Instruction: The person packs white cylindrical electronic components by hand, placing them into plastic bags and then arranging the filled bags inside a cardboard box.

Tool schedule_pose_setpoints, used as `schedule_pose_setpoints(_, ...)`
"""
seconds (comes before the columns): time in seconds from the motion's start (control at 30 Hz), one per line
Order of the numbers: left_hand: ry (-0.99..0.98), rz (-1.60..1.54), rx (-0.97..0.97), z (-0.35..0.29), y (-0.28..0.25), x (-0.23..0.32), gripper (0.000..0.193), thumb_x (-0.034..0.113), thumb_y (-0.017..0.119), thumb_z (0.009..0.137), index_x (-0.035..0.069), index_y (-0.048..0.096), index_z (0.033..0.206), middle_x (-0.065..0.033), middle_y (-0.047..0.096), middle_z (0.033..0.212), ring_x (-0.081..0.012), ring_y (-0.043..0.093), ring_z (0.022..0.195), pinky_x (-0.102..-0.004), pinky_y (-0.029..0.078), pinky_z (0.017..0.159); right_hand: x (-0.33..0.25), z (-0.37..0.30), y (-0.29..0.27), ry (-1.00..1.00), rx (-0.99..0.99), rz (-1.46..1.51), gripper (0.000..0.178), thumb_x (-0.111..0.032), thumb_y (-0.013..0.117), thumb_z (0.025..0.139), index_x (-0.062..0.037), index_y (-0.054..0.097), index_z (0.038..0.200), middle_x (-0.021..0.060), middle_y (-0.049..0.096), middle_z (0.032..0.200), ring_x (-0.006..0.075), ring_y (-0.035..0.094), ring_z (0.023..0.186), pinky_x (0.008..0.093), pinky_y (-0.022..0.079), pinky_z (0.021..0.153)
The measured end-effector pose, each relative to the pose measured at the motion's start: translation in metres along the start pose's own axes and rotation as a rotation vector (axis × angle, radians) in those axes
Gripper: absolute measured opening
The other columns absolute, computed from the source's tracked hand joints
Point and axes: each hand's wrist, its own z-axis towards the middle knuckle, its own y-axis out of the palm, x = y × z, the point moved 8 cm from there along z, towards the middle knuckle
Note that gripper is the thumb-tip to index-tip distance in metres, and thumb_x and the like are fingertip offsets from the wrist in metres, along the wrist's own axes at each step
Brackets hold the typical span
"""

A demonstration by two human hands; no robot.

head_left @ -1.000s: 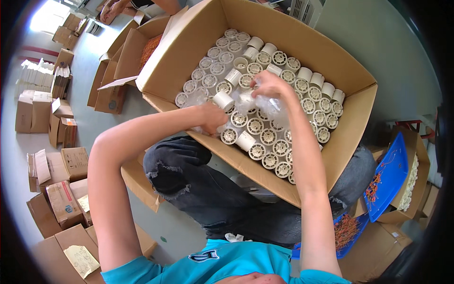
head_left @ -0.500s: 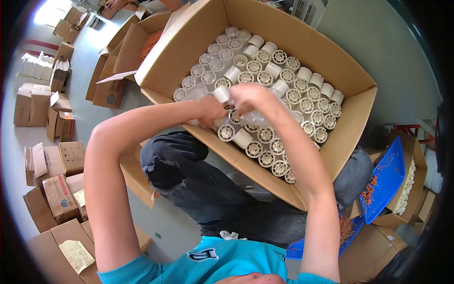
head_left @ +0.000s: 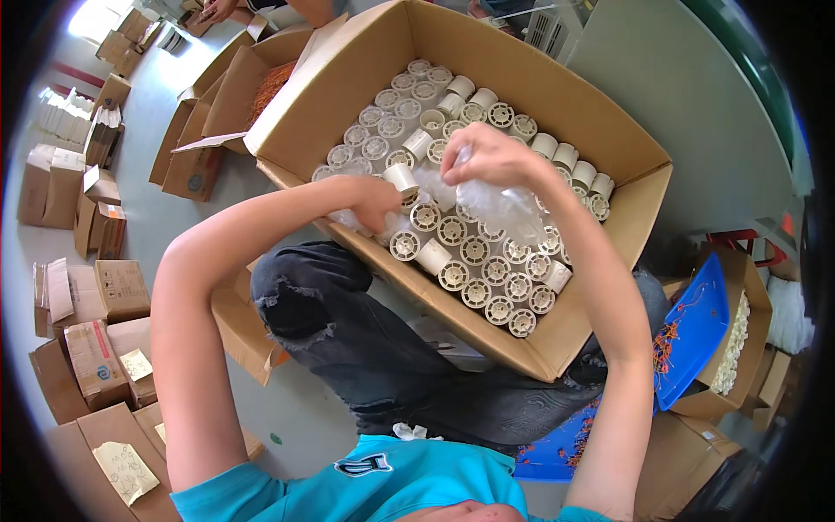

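Head view: white plastic spools [head_left: 475,250] are packed in a cardboard carton [head_left: 539,78], twelve o'clock. Clear film [head_left: 504,210] is pinched by the right hand [head_left: 494,157], one o'clock; the left hand [head_left: 371,205], eleven o'clock, is curled, contents unclear. Film-handling seems underway; steady pinching is called for.

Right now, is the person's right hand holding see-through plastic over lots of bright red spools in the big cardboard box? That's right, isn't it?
Not quite: the colour is wrong. The head view shows that the spools are off-white, not bright red. The right hand is indeed holding see-through plastic over them in the big cardboard box.
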Motion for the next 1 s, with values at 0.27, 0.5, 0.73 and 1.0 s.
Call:
schedule_pose_setpoints(0.27,-0.133,-0.444,0.343,-0.064,-0.048,-0.026,0.04,0.024,0.068,0.06,-0.003,0.063,0.09,-0.0195,0.064,0.079,-0.0342,0.062,0.076,-0.0394,0.049,0.069,0.012,0.006,-0.009,0.045,0.225,0.349,0.011,-0.008,0.059,0.062,0.0007,0.058,0.069,0.0136,0.062,0.095,0.0143,0.057,0.085,0.0269,0.045,0.073)
schedule_pose_setpoints(0.5,-0.061,-0.385,0.394,-0.051,-0.043,-0.01,0.031,0.017,0.064,0.061,-0.002,0.059,0.085,-0.0203,0.06,0.076,-0.0277,0.06,0.071,-0.0371,0.047,0.068,0.013,0.034,0.076,0.106,-0.081,-0.068,0.052,-0.012,0.057,0.063,0.0024,0.056,0.113,0.0233,0.063,0.09,0.0331,0.062,0.081,0.0392,0.051,0.073)
schedule_pose_setpoints(0.73,-0.079,-0.959,0.527,-0.051,-0.035,-0.031,0.016,0.011,0.061,0.067,0.002,0.058,0.081,-0.0058,0.059,0.079,-0.0124,0.055,0.078,-0.0278,0.044,0.071,0.007,0.011,0.094,-0.009,0.179,0.255,0.042,-0.019,0.063,0.07,-0.0049,0.06,0.11,0.022,0.064,0.091,0.0326,0.063,0.089,0.0417,0.049,0.078)
schedule_pose_setpoints(1.0,-0.261,-0.888,0.651,-0.092,-0.074,-0.072,0.019,0.019,0.069,0.07,0.005,0.06,0.081,-0.0071,0.064,0.077,-0.0163,0.061,0.075,-0.0306,0.048,0.07,0.034,0.02,0.107,0.134,0.081,-0.148,0.026,-0.015,0.064,0.074,-0.003,0.066,0.096,0.0192,0.066,0.083,0.0303,0.065,0.081,0.0399,0.05,0.074)
